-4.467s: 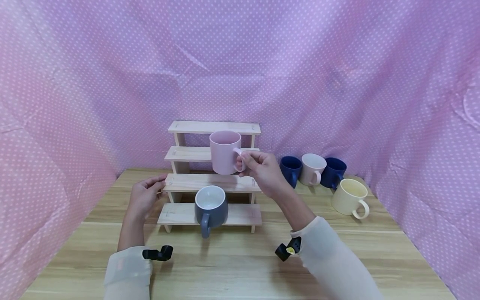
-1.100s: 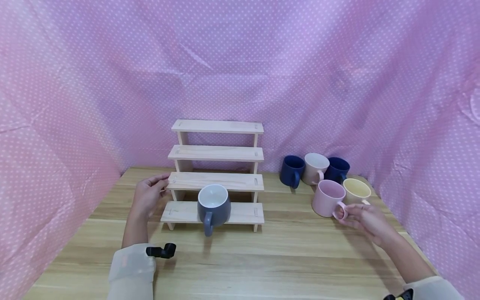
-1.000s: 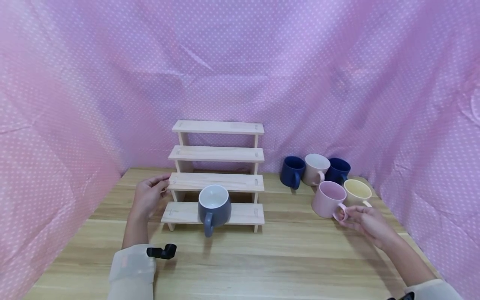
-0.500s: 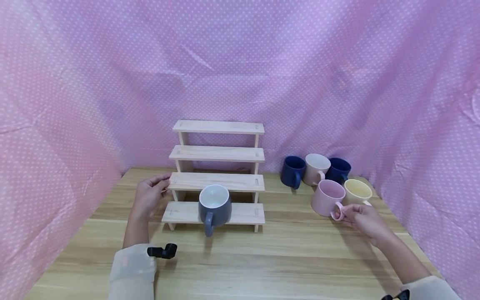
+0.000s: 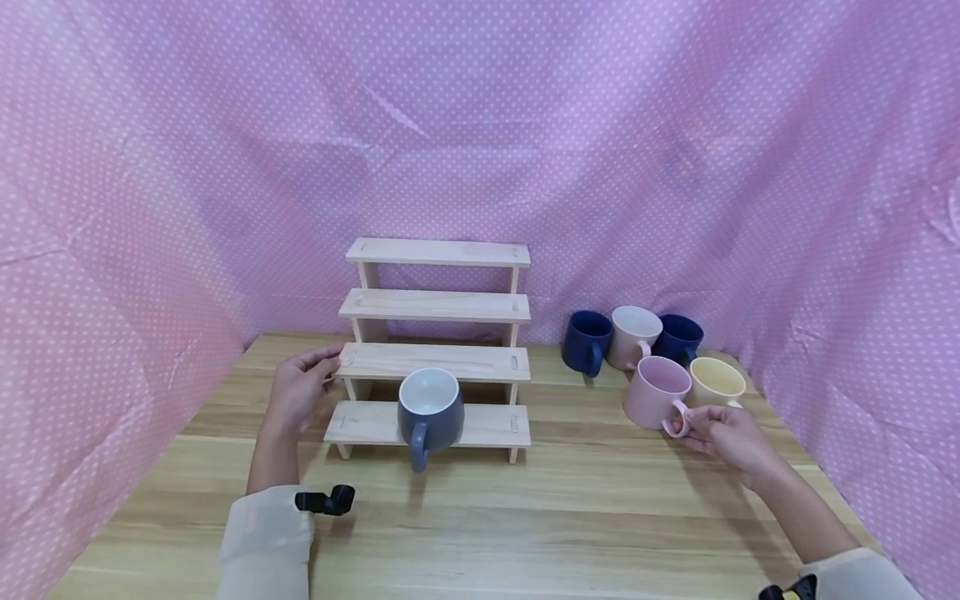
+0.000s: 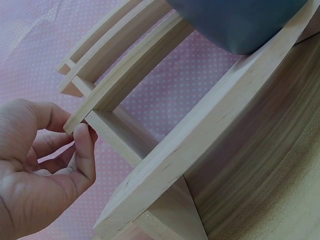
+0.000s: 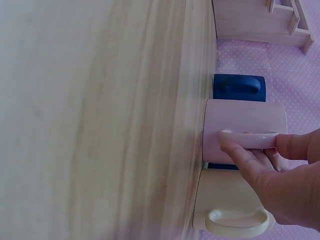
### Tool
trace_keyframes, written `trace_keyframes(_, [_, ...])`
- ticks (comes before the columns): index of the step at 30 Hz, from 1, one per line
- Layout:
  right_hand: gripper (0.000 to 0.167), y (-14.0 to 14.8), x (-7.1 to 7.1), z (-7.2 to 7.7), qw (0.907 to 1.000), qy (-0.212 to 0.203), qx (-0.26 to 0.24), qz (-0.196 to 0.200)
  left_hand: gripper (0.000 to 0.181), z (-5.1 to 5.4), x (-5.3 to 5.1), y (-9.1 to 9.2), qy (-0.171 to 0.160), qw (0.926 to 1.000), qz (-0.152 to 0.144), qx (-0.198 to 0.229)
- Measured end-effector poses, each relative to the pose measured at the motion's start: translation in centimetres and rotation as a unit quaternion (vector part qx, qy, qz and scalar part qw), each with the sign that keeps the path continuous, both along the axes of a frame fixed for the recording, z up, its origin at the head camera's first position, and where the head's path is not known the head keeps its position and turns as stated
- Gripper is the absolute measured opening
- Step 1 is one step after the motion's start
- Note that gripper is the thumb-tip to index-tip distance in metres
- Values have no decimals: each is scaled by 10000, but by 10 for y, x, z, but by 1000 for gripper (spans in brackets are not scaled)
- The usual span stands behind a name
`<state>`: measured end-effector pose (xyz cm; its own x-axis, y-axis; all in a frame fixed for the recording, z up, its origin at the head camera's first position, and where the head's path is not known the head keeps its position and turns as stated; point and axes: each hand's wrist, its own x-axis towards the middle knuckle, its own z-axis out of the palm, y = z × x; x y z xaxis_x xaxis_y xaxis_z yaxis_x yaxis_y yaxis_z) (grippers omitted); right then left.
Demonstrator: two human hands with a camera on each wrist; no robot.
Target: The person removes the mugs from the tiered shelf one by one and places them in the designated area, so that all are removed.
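My left hand (image 5: 298,390) pinches the left end of the second-lowest board of a four-step wooden display stand (image 5: 435,360); the left wrist view shows thumb and finger at the board's tip. On the lowest step sits a grey mug (image 5: 431,421) with a white inside, handle toward me. At the right, my right hand (image 5: 723,437) holds a pink mug (image 5: 652,396) by its handle. In the right wrist view, this pink mug (image 7: 240,117) stands upright on the table, thumb and fingers on the handle. A yellow mug (image 5: 716,383) is just behind it, partly hidden.
Behind the pink mug stand a dark blue mug (image 5: 585,343), a pale pink mug with a white inside (image 5: 624,346) and another dark blue mug (image 5: 677,337). A pink dotted cloth (image 5: 480,125) hangs around the wooden table (image 5: 480,525).
The pink mug has gone from in front of the stand to the table at the right, still in my right hand. Over the last second almost nothing moves. My left hand stays on the stand.
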<state>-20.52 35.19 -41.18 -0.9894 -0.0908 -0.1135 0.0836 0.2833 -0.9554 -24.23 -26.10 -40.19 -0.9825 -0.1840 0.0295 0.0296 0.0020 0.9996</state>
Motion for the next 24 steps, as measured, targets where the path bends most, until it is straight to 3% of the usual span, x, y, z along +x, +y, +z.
trace_keyframes(15, [24,6,3,7,9995,14,-21,326,43,2,2,1,27,9997,-55,251])
trace_keyframes(19, [29,8,4,15,9969,332,694,173,43,3,3,2,28,9998,-35,218])
trace_keyframes(24, [38,11,3,29,9832,637,1709,-36,43,4,4,2,30,9999,-4,136])
